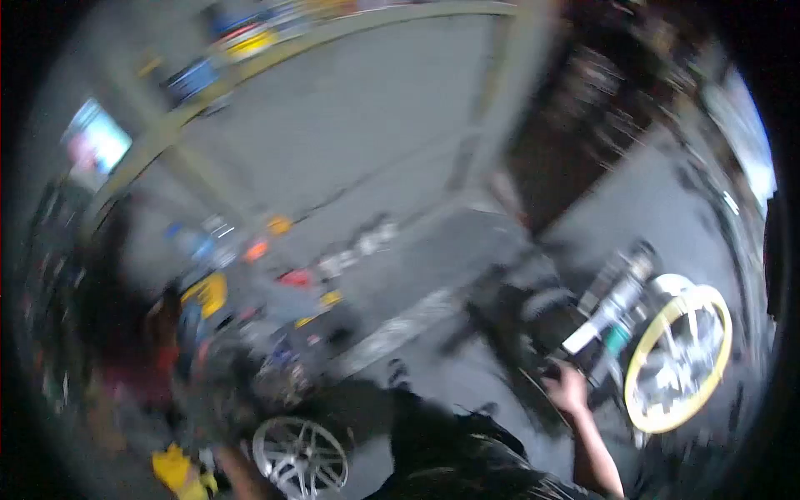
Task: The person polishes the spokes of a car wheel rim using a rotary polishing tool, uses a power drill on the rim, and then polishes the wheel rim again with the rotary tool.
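My right hand (568,390) is at the near side of a dark machine with a silver cylindrical part (625,292) and a green part (617,338). Its fingers are smeared, so whether they grip the machine is unclear. Just right of it stands a wheel rim with a yellow outer edge (723,350), tilted upright. At the lower left my left forearm reaches in; my left hand (227,457) is blurred into the dark background. Beside that forearm is a silver multi-spoke alloy wheel (302,455). A yellow crumpled item (172,468) is to its left.
A cluttered surface at left carries a yellow object (207,293), orange items (257,249) and a red item (295,277). A shelf edge (333,40) with containers runs along the top. A grey slab (450,246) lies in the middle. A bright screen (98,137) is at far left.
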### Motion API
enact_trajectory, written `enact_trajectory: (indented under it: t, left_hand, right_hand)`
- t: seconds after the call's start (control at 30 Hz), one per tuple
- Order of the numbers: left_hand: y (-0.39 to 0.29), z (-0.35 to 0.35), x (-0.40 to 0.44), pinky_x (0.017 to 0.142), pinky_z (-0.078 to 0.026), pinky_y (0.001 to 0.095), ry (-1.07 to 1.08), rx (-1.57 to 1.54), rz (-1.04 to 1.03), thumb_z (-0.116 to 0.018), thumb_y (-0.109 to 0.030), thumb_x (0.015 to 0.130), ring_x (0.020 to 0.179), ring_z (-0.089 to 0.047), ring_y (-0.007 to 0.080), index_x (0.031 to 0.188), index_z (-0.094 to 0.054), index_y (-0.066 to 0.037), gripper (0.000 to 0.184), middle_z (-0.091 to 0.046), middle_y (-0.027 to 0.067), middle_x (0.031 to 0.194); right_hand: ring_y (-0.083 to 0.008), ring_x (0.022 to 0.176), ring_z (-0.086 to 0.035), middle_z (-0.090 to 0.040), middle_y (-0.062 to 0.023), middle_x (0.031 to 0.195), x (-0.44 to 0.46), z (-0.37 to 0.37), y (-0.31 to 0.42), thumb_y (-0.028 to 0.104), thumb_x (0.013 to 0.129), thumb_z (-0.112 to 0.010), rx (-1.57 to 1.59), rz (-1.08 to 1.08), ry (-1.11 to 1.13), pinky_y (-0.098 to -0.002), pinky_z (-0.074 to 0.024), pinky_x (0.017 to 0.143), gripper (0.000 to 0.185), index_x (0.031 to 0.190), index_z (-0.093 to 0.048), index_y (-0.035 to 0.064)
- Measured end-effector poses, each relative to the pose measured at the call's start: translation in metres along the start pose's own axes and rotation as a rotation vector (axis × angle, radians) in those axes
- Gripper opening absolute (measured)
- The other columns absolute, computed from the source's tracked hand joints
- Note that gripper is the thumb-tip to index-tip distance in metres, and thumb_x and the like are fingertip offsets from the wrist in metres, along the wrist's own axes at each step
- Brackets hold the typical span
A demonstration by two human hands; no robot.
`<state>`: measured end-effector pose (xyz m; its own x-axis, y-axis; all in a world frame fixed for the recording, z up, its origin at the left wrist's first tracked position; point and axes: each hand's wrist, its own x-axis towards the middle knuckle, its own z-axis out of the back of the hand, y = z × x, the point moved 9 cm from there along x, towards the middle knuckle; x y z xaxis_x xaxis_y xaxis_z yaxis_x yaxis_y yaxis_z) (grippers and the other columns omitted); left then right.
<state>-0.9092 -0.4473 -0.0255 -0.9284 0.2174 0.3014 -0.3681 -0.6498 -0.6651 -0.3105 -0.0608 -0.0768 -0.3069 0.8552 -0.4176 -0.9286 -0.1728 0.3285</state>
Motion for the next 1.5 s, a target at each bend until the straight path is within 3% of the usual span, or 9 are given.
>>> enact_trajectory:
  t: [0.27,0.33,0.43,0.5,0.77,1.03,1.3,1.37,1.5]
  left_hand:
    - [-0.248,-0.096,-0.314,0.101,-0.045,0.0393,0.723,-0.642,-0.057,-0.072,-0.028,0.085,0.114,-0.057,0.0265,0.123,-0.058,0.005,0.053,-0.059,0.0152,0.123]
    - [-0.339,-0.108,-0.382,0.098,-0.047,0.042,0.856,-0.688,-0.334,-0.075,-0.021,0.079,0.112,-0.059,0.0296,0.126,-0.057,0.006,0.057,-0.06,0.017,0.122]
    - [-0.453,-0.099,-0.484,0.092,-0.049,0.0459,0.774,-0.656,-1.11,-0.071,-0.056,0.084,0.106,-0.061,0.0375,0.13,-0.052,0.005,0.078,-0.06,0.0209,0.118]
    - [-0.494,-0.099,-0.547,0.091,-0.049,0.0503,0.739,-0.751,-1.301,-0.068,-0.051,0.088,0.105,-0.06,0.0397,0.134,-0.047,0.003,0.074,-0.06,0.0205,0.12]
    - [-0.546,-0.126,-0.699,0.095,-0.046,0.0518,0.948,-0.987,-1.372,-0.073,-0.045,0.085,0.108,-0.056,0.038,0.134,-0.047,0.003,0.073,-0.054,0.0211,0.121]
    - [-0.59,-0.177,-0.762,0.094,-0.047,0.0528,1.09,-1.096,-1.456,-0.08,-0.039,0.08,0.108,-0.057,0.0394,0.14,-0.038,0.003,0.084,-0.052,0.0219,0.124]
    - [-0.664,-0.279,-0.773,0.096,-0.045,0.048,1.705,-1.073,-1.168,-0.068,-0.047,0.088,0.112,-0.06,0.0383,0.127,-0.053,0.005,0.067,-0.061,0.0217,0.12]
    - [-0.691,-0.306,-0.784,0.092,-0.046,0.0438,1.888,-1.084,-0.867,-0.066,-0.05,0.09,0.102,-0.061,0.0316,0.127,-0.054,0.003,0.066,-0.062,0.0162,0.112]
    - [-0.718,-0.327,-0.832,0.099,-0.038,0.0373,2.744,-0.914,0.381,-0.067,-0.067,0.082,0.112,-0.05,0.0205,0.134,-0.05,-0.001,0.086,-0.055,0.0103,0.119]
  right_hand:
    - [-0.0348,0.113,-0.063,-0.064,-0.0191,0.125,-0.078,-0.05,0.039,0.05,0.081,-0.075,0.707,0.486,0.485,-0.0441,-0.0483,0.1,0.074,0.129,-0.056,-0.004]
    - [-0.0343,0.121,-0.058,-0.06,-0.0211,0.13,-0.099,-0.018,0.013,0.042,0.079,-0.081,1.066,0.555,0.429,-0.0436,-0.0461,0.103,0.08,0.132,-0.049,-0.0082]
    - [-0.029,0.13,-0.051,-0.052,-0.0189,0.139,-0.134,0.053,-0.078,0.024,0.075,-0.086,2.024,0.386,0.045,-0.0447,-0.0388,0.111,0.086,0.142,-0.038,-0.0015]
    - [-0.028,0.135,-0.045,-0.044,-0.0187,0.145,-0.157,0.086,-0.132,0.024,0.073,-0.085,2.161,0.39,-0.112,-0.0443,-0.0315,0.116,0.086,0.141,-0.036,0.0031]
    - [-0.0356,0.128,-0.051,-0.045,-0.021,0.145,-0.205,0.132,-0.304,0.01,0.078,-0.072,2.148,0.375,-0.651,-0.0427,-0.0586,0.089,0.081,0.148,-0.033,0.002]
    - [-0.0295,0.1,-0.067,-0.061,-0.0192,0.123,-0.206,0.16,-0.382,0.019,0.078,-0.076,1.864,0.124,-0.875,-0.0404,-0.0561,0.087,0.07,0.137,-0.045,-0.0049]
    - [-0.0181,0.087,-0.066,-0.065,-0.0117,0.111,-0.183,0.202,-0.437,0.014,0.078,-0.076,1.56,-0.321,-0.687,-0.035,-0.0562,0.08,0.061,0.132,-0.052,-0.0008]
    - [-0.0186,0.088,-0.065,-0.066,-0.0105,0.109,-0.17,0.211,-0.448,0.012,0.078,-0.077,1.398,-0.292,-0.568,-0.0351,-0.0554,0.081,0.057,0.129,-0.054,-0.0001]
    - [-0.0247,0.088,-0.069,-0.071,-0.0109,0.101,-0.132,0.257,-0.45,0.02,0.079,-0.079,1.157,-0.168,-0.505,-0.0338,-0.0537,0.08,0.039,0.112,-0.068,0.003]
